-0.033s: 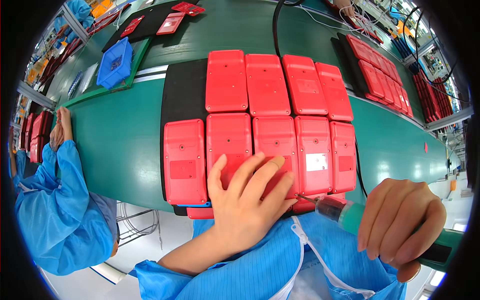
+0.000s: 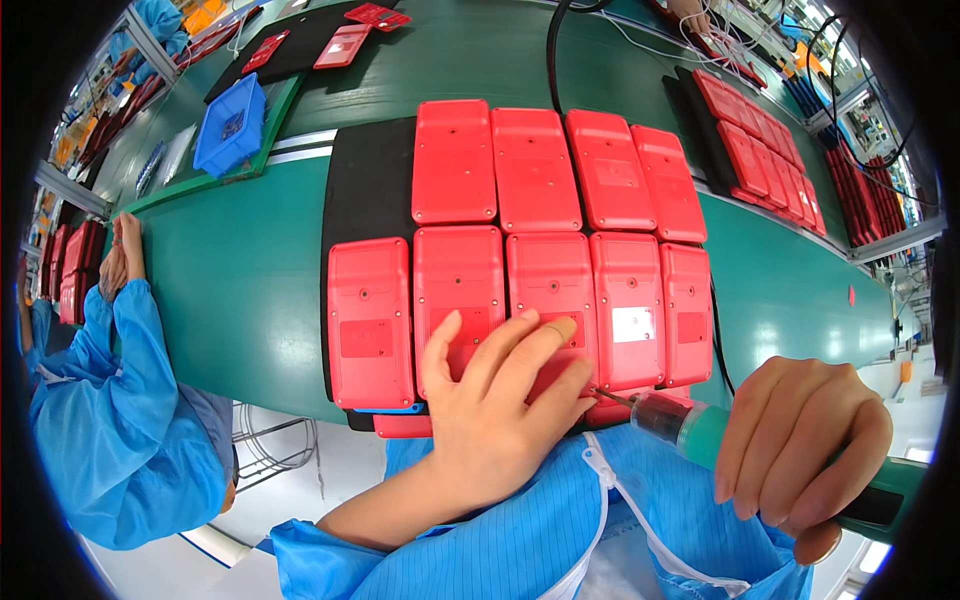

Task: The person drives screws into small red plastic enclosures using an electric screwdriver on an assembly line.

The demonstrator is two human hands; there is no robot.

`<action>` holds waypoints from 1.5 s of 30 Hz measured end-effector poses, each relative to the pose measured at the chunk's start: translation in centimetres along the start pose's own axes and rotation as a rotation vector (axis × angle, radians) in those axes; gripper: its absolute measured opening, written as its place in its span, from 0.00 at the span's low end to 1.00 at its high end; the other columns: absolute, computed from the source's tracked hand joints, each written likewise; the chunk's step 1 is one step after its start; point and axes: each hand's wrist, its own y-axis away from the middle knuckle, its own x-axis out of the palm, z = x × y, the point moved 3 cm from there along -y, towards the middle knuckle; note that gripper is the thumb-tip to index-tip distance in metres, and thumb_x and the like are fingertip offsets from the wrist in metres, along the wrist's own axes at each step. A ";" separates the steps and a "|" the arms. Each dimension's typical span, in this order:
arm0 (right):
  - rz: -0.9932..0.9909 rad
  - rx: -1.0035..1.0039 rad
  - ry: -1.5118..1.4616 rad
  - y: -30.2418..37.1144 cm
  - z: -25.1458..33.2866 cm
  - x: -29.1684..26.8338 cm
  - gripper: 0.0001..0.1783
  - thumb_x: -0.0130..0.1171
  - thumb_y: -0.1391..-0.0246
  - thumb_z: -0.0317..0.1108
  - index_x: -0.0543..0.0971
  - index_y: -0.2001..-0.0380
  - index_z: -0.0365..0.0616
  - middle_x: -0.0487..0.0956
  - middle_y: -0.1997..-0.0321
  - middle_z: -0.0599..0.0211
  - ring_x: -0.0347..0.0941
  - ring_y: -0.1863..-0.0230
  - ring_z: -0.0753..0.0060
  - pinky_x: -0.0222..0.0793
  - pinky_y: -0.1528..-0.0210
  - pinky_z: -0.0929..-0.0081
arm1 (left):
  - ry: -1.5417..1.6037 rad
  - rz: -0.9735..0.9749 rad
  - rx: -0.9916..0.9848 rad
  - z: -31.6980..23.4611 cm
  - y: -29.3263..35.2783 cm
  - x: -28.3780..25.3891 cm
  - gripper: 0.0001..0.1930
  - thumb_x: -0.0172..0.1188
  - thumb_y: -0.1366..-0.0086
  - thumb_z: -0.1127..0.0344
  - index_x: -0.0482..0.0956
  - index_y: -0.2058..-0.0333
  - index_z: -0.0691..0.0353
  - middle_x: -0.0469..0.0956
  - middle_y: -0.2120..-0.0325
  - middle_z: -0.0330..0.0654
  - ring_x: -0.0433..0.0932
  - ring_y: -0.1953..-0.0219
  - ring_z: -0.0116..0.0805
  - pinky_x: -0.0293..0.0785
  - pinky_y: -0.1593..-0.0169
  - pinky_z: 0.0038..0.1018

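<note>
Red plastic cases lie in two rows, with small screw holes at their corners. My left hand [image 2: 505, 400] rests with spread fingers over the lower part of the middle near-row case [image 2: 550, 260], its outer fingers reaching over the neighbouring case [image 2: 458, 265] on the left. In my right hand [image 2: 805, 445], wrapped by the fingers, is a green electric screwdriver [image 2: 705, 432] with a clear nose. Its thin bit points left, the tip at the near right corner of the middle case, by my left fingers. Whether the tip sits in a screw hole is too small to tell.
Beneath the cases is a black mat [image 2: 368, 180] on a green workbench [image 2: 240, 290]. A blue bin [image 2: 230, 125] with small parts stands far left. More red cases [image 2: 750, 150] lie far right. Another person in a blue sleeve [image 2: 130, 340] sits at the left.
My left hand has slid slightly toward me, its fingertips a little lower on the cases. The right hand and the screwdriver look unmoved.
</note>
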 end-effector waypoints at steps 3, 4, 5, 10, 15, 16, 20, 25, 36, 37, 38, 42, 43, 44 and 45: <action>0.039 0.021 -0.029 -0.3 -0.1 -0.3 0.12 0.64 0.57 0.31 0.70 0.73 0.38 0.74 0.80 0.62 0.74 0.80 0.70 0.76 0.75 0.73 | 0.124 -0.014 -0.011 -0.4 -0.1 0.2 0.09 0.67 0.61 0.64 0.80 0.77 0.52 0.74 0.63 0.35 0.69 0.54 0.35 0.47 0.45 0.43; 0.064 0.022 -0.047 -0.5 -0.1 -0.3 0.12 0.64 0.57 0.30 0.71 0.74 0.38 0.74 0.80 0.61 0.74 0.80 0.70 0.76 0.75 0.73 | 0.124 -0.016 -0.014 -0.4 -0.1 0.1 0.09 0.67 0.61 0.64 0.80 0.77 0.52 0.74 0.63 0.35 0.69 0.54 0.35 0.47 0.45 0.43; 0.089 0.022 -0.065 -0.6 0.0 -0.3 0.12 0.64 0.58 0.30 0.71 0.74 0.37 0.74 0.80 0.61 0.74 0.80 0.69 0.76 0.74 0.72 | 0.133 -0.012 -0.014 -0.5 -0.1 0.1 0.09 0.67 0.62 0.64 0.80 0.77 0.52 0.74 0.63 0.35 0.68 0.54 0.35 0.47 0.45 0.42; 0.147 0.039 -0.122 -1.4 -0.3 -0.3 0.11 0.64 0.60 0.26 0.72 0.74 0.36 0.74 0.81 0.59 0.74 0.80 0.68 0.76 0.73 0.72 | 0.152 -0.008 -0.035 -0.4 0.0 0.2 0.08 0.67 0.62 0.65 0.81 0.78 0.51 0.74 0.64 0.33 0.67 0.53 0.35 0.47 0.45 0.42; 0.223 -0.023 -0.202 -2.1 -0.5 -0.3 0.08 0.64 0.62 0.23 0.73 0.77 0.34 0.74 0.81 0.57 0.73 0.82 0.67 0.75 0.74 0.72 | 0.166 -0.008 -0.052 -0.6 0.0 0.1 0.08 0.67 0.62 0.65 0.81 0.78 0.50 0.74 0.66 0.31 0.67 0.53 0.34 0.47 0.45 0.41; 0.278 0.030 -0.229 -2.6 -0.4 -0.2 0.08 0.63 0.62 0.22 0.74 0.78 0.33 0.73 0.82 0.57 0.72 0.82 0.67 0.75 0.74 0.72 | 0.166 -0.011 -0.054 -0.6 0.0 0.1 0.08 0.67 0.62 0.65 0.81 0.78 0.50 0.74 0.66 0.31 0.67 0.53 0.34 0.47 0.45 0.41; 0.452 0.054 -0.405 -4.1 -2.0 -0.5 0.06 0.62 0.62 0.19 0.74 0.80 0.30 0.72 0.83 0.56 0.70 0.85 0.66 0.74 0.75 0.71 | 0.163 -0.008 -0.087 -0.3 0.0 0.3 0.08 0.66 0.60 0.65 0.79 0.77 0.52 0.74 0.66 0.31 0.68 0.53 0.33 0.47 0.45 0.41; 0.436 0.092 -0.491 -4.6 -2.4 -0.9 0.05 0.60 0.61 0.19 0.74 0.80 0.29 0.71 0.85 0.56 0.69 0.86 0.66 0.73 0.76 0.72 | 0.159 -0.009 -0.070 -0.3 -0.1 0.3 0.09 0.65 0.59 0.63 0.77 0.76 0.54 0.75 0.67 0.31 0.71 0.55 0.31 0.48 0.45 0.40; 0.272 0.117 -0.472 -4.2 -3.2 0.2 0.07 0.62 0.60 0.23 0.73 0.82 0.31 0.70 0.87 0.60 0.67 0.89 0.69 0.70 0.82 0.75 | -0.152 0.026 0.022 0.0 0.4 0.3 0.25 0.58 0.54 0.49 0.75 0.60 0.60 0.70 0.53 0.42 0.68 0.50 0.32 0.47 0.43 0.49; 0.247 0.121 -0.445 -4.0 -3.0 0.3 0.07 0.62 0.60 0.23 0.73 0.82 0.32 0.70 0.87 0.60 0.67 0.89 0.69 0.70 0.82 0.75 | -0.146 0.025 0.023 0.1 0.4 0.4 0.25 0.58 0.54 0.49 0.75 0.60 0.60 0.70 0.53 0.42 0.68 0.50 0.32 0.47 0.43 0.49; 0.221 0.125 -0.417 -3.9 -2.9 0.5 0.07 0.62 0.60 0.23 0.73 0.82 0.32 0.70 0.88 0.60 0.67 0.90 0.69 0.70 0.83 0.75 | -0.151 0.020 0.045 0.1 0.3 0.4 0.26 0.58 0.55 0.49 0.75 0.60 0.60 0.71 0.54 0.42 0.68 0.50 0.32 0.48 0.44 0.49; 0.137 0.126 -0.321 -3.8 -2.9 1.3 0.07 0.61 0.60 0.23 0.73 0.83 0.33 0.70 0.88 0.61 0.67 0.90 0.70 0.69 0.84 0.76 | -0.187 -0.004 0.093 0.5 0.4 0.4 0.26 0.58 0.55 0.48 0.76 0.61 0.60 0.72 0.55 0.41 0.69 0.51 0.32 0.50 0.44 0.48; 0.111 0.130 -0.290 -3.7 -2.7 1.5 0.08 0.61 0.60 0.23 0.73 0.83 0.33 0.70 0.89 0.62 0.67 0.90 0.70 0.68 0.84 0.76 | -0.178 -0.006 0.097 0.5 0.3 0.4 0.26 0.58 0.55 0.48 0.76 0.61 0.60 0.72 0.55 0.41 0.69 0.51 0.32 0.50 0.44 0.48; 0.085 0.133 -0.259 -3.6 -2.5 1.6 0.08 0.61 0.60 0.23 0.72 0.83 0.33 0.70 0.89 0.62 0.67 0.90 0.70 0.68 0.85 0.76 | -0.194 -0.009 0.116 0.4 0.3 0.4 0.25 0.57 0.55 0.48 0.76 0.61 0.60 0.72 0.56 0.41 0.70 0.52 0.32 0.51 0.45 0.47; 0.064 0.133 -0.237 -3.6 -2.6 1.7 0.08 0.61 0.60 0.23 0.72 0.83 0.33 0.70 0.89 0.62 0.67 0.90 0.70 0.68 0.85 0.76 | -0.219 -0.010 0.128 0.5 0.3 0.4 0.25 0.57 0.54 0.48 0.76 0.61 0.60 0.73 0.57 0.41 0.70 0.52 0.32 0.52 0.45 0.45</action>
